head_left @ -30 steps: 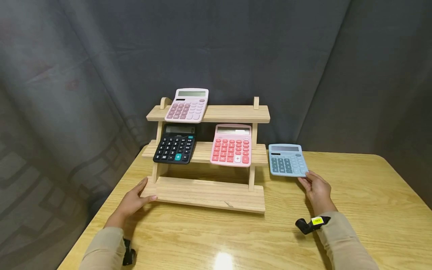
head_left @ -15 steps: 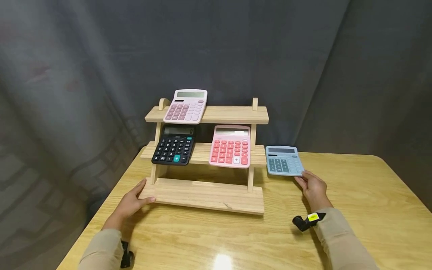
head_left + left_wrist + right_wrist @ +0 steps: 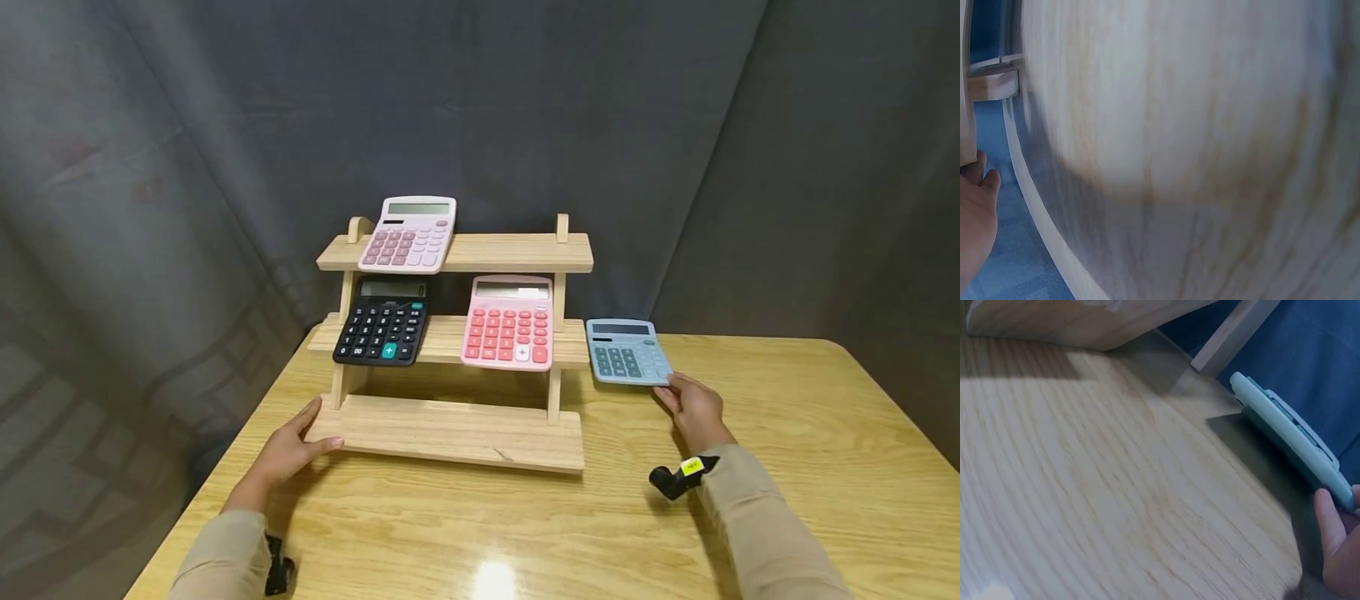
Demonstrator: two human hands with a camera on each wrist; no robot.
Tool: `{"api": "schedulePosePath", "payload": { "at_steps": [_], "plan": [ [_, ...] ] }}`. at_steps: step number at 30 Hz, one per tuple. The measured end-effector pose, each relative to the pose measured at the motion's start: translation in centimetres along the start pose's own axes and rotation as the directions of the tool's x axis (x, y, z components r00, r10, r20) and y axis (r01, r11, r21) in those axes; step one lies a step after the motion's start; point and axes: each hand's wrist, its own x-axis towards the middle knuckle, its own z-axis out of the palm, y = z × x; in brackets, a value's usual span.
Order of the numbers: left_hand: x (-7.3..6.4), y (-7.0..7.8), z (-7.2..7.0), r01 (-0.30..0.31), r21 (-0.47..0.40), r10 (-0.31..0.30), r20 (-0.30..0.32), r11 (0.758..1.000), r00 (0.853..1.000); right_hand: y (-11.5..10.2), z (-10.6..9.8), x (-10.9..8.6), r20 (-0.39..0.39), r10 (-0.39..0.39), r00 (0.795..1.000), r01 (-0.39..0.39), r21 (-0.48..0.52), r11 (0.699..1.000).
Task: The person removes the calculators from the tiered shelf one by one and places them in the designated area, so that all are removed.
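calculator [image 3: 626, 352], pale blue, tilts above the table [image 3: 795, 433] beside the wooden stand [image 3: 510, 254]; i see the right hand [image 3: 697, 411] pinching its corner, the left hand [image 3: 285, 454] gripping the bottom shelf [image 3: 450, 432] at its left end.

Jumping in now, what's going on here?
A person's right hand holds a blue calculator by its near right corner, beside a wooden rack. The left hand grips the rack's bottom left end. A pale pink calculator sits on the top shelf, a black one and a pink one on the middle shelf.
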Motion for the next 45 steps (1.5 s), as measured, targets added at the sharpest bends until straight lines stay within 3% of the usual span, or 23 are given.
{"api": "schedulePosePath", "payload": {
  "at_steps": [8,15,27,31,35,39,45],
  "plan": [
    [0.2,0.0,0.3,0.011,0.008,-0.011,0.005,1.000,1.000,-0.6,0.3,-2.0,-0.090,-0.085,0.992,0.067,-0.184,0.981],
    [0.0,0.1,0.1,0.015,-0.002,-0.015,0.004,1.000,1.000,-0.2,0.3,-2.3,-0.088,-0.168,0.982,0.117,-0.413,0.903],
    [-0.1,0.3,0.0,0.010,0.005,-0.010,0.005,1.000,1.000,-0.4,0.6,-2.8,-0.104,-0.232,0.967,0.130,-0.582,0.803],
    [-0.1,0.3,-0.1,0.018,0.004,-0.018,0.005,1.000,1.000,-0.3,0.4,-2.0,-0.108,-0.265,0.958,0.152,-0.595,0.789],
    [-0.1,0.3,-0.2,0.019,-0.003,-0.019,0.008,1.000,1.000,0.5,-0.9,0.5,-0.107,-0.288,0.952,0.160,-0.627,0.762],
    [-0.2,0.3,-0.2,0.021,0.000,-0.021,0.015,1.000,1.000,1.1,-1.7,3.1,-0.083,-0.313,0.946,0.199,-0.612,0.766],
    [-0.2,0.2,-0.2,-0.003,0.018,0.003,0.005,1.000,1.000,1.0,-1.2,3.8,-0.011,-0.275,0.961,0.249,-0.396,0.884]
  ]
}}
